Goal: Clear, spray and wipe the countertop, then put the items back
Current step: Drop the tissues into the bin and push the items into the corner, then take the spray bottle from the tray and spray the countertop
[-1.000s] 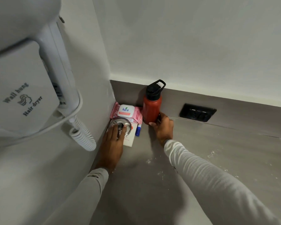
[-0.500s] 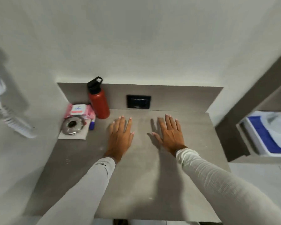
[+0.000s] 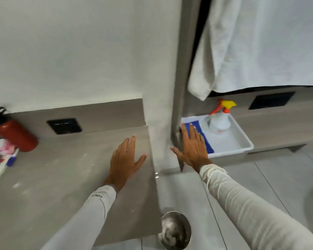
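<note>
Countertop (image 3: 65, 179): grey slab filling the lower left, with pale specks scattered across it; its right edge ends at a white wall column.
Left hand (image 3: 125, 159): flat above the right end of the countertop, fingers straight and spread, holding nothing.
Right hand (image 3: 192, 147): past the column, over the near left corner of the tray, fingers straight and spread, holding nothing.
Tray (image 3: 242, 141): pale, shallow, on a lower grey ledge right of the column.
Spray bottle (image 3: 220, 118): clear with an orange and yellow trigger, upright in the tray's back part.
Blue cloth (image 3: 205, 139): flat in the tray's left side, partly hidden by the right hand.
Column (image 3: 159, 105): white wall end with a grey frame beside it, standing between the countertop and the tray.
Red bottle (image 3: 13, 130): black cap, at the counter's far left against the backsplash.
Pink packet (image 3: 0, 147): just in front of the red bottle, with a blue pen (image 3: 12, 158) beside it; cut off by the picture's edge.
Sockets: one black outlet (image 3: 64, 125) in the backsplash, another (image 3: 271, 100) above the ledge.
Towel (image 3: 260, 42): white, hanging above the tray.
Metal disc (image 3: 175, 230): round and shiny, low beside the counter's front corner; blurred.
</note>
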Available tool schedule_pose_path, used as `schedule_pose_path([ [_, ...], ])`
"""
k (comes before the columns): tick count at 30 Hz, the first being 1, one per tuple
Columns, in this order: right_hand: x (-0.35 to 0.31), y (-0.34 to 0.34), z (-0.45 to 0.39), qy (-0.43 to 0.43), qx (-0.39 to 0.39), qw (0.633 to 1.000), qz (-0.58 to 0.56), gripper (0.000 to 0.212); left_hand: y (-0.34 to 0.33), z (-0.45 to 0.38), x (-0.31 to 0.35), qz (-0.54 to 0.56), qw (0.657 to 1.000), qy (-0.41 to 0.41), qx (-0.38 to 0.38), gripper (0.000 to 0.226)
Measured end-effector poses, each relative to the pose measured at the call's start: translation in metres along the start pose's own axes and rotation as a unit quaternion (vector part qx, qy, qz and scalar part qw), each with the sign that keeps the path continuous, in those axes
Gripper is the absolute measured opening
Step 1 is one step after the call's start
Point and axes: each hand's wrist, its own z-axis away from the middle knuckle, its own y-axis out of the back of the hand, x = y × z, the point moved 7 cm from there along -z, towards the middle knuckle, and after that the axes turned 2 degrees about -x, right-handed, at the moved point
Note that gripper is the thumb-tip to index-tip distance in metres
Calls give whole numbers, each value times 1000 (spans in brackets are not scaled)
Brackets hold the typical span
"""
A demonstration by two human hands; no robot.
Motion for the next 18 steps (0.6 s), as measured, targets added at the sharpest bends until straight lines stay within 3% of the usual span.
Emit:
schedule_pose_path([
  [6,103,17,-19,-101,-11,985,-137,107,-42,-47,93,201,976,38,-67,72],
  [10,161,18,-37,-197,25,937,-287,99,-67,-71,145,266,958,41,-102,48],
  [14,210,14,-68,-242,53,883,-398,85,-109,-90,186,219,959,3,-178,56],
  [18,234,4,-119,-218,30,887,-405,81,-148,-100,196,84,971,-36,-220,61],
])
